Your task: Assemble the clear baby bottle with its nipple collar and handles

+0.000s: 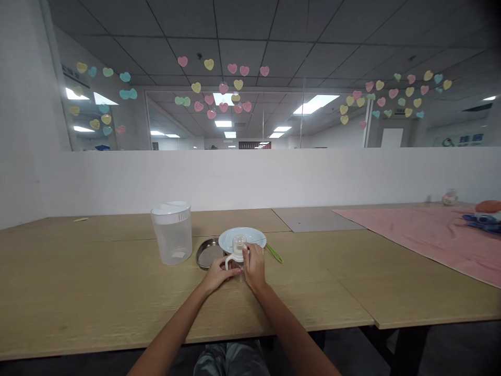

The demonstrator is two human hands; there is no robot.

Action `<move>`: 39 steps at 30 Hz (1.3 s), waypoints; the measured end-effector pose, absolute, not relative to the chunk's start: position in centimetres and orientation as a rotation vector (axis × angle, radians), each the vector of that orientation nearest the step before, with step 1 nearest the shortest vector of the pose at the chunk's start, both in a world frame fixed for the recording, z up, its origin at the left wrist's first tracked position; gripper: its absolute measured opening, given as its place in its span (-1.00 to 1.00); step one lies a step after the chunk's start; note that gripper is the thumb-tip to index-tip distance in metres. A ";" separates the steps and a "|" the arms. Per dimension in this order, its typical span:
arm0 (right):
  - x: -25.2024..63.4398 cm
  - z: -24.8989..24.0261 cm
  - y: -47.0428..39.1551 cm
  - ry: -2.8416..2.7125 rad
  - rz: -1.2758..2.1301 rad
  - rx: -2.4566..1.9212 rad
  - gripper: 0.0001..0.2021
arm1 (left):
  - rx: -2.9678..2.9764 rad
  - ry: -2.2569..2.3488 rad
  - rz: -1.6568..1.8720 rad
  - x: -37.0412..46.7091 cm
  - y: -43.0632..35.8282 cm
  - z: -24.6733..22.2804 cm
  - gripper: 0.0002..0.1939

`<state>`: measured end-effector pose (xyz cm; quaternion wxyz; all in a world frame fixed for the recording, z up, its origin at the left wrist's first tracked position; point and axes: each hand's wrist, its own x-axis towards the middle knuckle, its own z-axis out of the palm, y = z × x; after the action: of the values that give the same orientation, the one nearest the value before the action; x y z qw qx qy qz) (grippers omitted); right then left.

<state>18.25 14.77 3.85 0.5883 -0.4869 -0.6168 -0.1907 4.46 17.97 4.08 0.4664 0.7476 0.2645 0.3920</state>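
Observation:
Both hands meet around a small clear bottle with a white collar and white handles (237,257), held upright just in front of a white plate (250,233). My left hand (219,273) has its fingers closed at the curved left handle and the lower part. My right hand (255,261) wraps round the bottle's right side, with the thumb near the collar. The clear domed top shows above the fingers, while the lower body is mostly hidden by them. A round metal tray (206,256) lies left of the bottle, partly under the plate.
A translucent lidded bucket (172,235) stands at the left. A green utensil (275,254) lies right of the plate. Farther right are a grey sheet (317,219), a pink cloth (422,230) and an orange and blue object (487,215). The wooden table's (117,318) front edge is near my lap.

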 end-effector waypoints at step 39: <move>18.1 3.9 14.4 -1.527 -0.417 -1.147 -0.66 | 1.859 0.680 0.940 4.4 18.3 4.0 -0.65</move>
<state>18.11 14.38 3.89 0.5592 -0.4863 -0.6477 -0.1768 4.38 18.27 4.00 0.4575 0.7542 0.2761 0.3816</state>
